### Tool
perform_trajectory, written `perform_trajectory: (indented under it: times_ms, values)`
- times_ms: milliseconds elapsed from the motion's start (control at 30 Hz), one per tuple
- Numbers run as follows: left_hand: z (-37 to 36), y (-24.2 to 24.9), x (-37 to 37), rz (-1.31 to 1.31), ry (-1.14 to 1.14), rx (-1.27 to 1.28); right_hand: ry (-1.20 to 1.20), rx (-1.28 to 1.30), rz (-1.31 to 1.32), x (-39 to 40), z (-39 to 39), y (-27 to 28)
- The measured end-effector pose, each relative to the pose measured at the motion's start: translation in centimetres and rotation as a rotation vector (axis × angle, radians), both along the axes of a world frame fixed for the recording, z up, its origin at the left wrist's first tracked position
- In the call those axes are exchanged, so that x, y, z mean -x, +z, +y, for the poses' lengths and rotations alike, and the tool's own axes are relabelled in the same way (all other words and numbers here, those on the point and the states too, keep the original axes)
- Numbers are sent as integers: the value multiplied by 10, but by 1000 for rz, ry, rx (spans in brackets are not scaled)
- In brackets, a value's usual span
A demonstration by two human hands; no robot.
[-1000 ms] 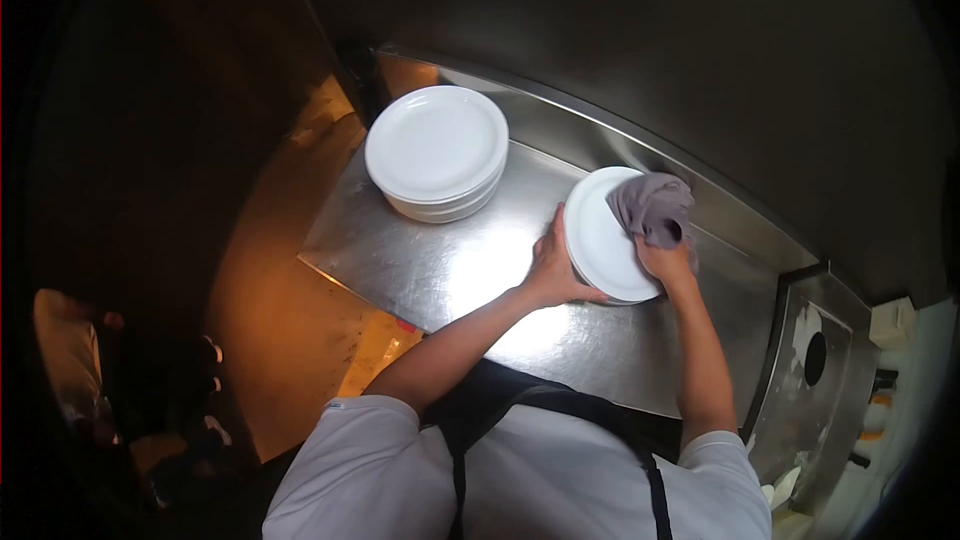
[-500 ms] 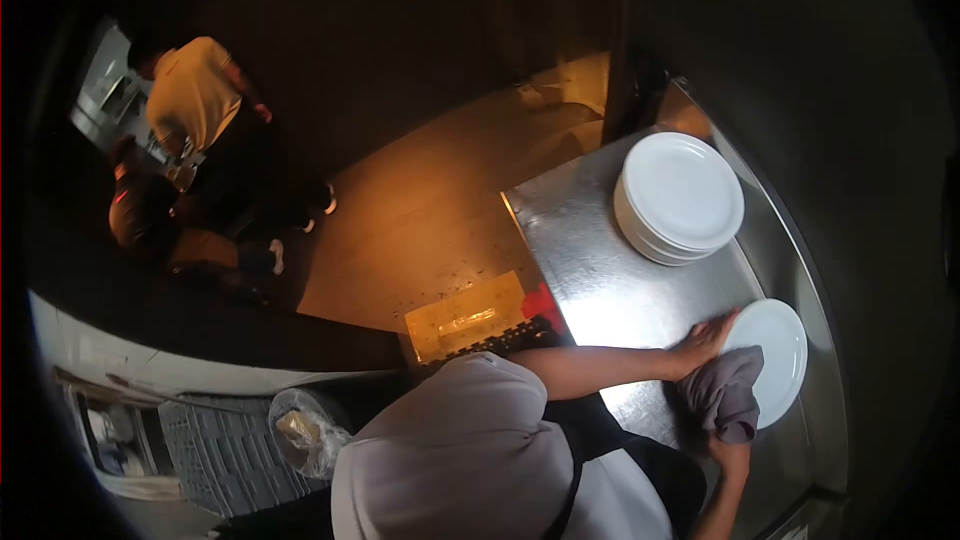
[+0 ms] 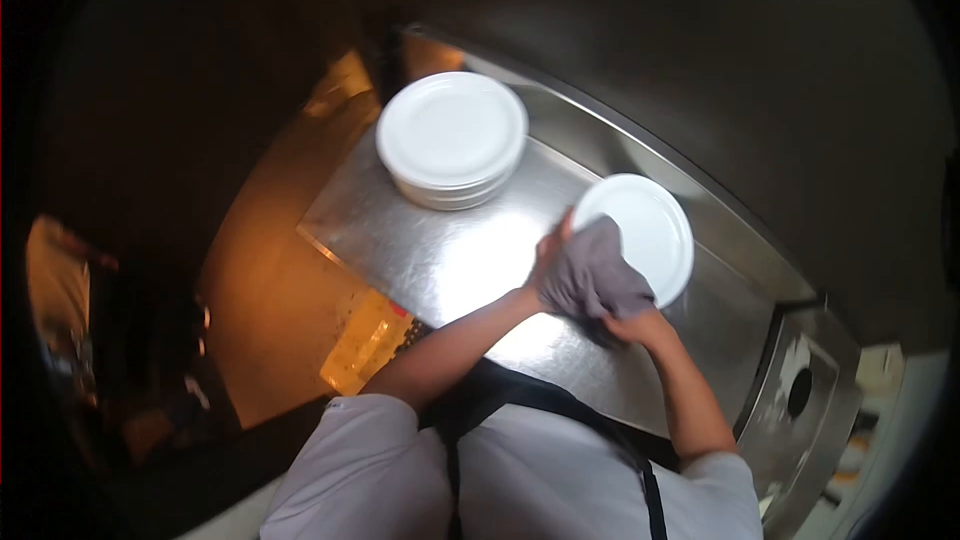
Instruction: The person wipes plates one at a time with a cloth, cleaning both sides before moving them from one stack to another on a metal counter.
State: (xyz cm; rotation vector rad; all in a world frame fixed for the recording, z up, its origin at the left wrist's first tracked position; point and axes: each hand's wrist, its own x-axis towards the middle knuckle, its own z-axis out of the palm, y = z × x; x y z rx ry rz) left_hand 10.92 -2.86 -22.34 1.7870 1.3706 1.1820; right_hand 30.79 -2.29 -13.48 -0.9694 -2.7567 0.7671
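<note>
A round white plate [image 3: 645, 230] is held above the metal counter, toward its back edge. My left hand [image 3: 548, 258] grips the plate's left side, with a grey-purple cloth [image 3: 592, 270] bunched against it. Near the plate's lower edge, my right hand [image 3: 632, 324] is closed on the cloth, which covers the plate's lower left part. The cloth hides some of the fingers of both hands. Left of the plate stands a stack of white plates [image 3: 453, 135].
The steel counter [image 3: 400, 250] has a raised back edge. A metal unit with a dark round opening [image 3: 800, 392] is at the right. A yellow object [image 3: 362, 345] lies on the floor. At the far left a person [image 3: 60, 285] appears, dimly lit.
The view has swung to the right, so the counter and plates appear further left. Both hands still hold the plate and cloth, and the cloth's folds have shifted.
</note>
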Motion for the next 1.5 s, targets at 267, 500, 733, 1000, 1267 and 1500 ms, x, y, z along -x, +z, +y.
perform_trajectory:
  times_ms: [267, 500, 733, 1000, 1267, 1500]
  values:
    - [-8, 41, 9, 105, -114, 118, -682, -174, 402, 18, 76, -24]
    - [42, 52, 3, -247, 135, 308, -932, -364, 270, -66, 36, -45]
    - [84, 75, -17, 65, 214, 197, -1135, -165, 480, -69, 38, -50]
    - [82, 75, -14, 117, 337, 156, -1068, -113, 759, -53, 36, -42]
    - [62, 134, -16, -117, 292, 194, -1107, 298, 1275, -70, 48, -49]
    - [49, 147, -49, -314, 2, 73, -661, 737, 1555, -112, 34, -8]
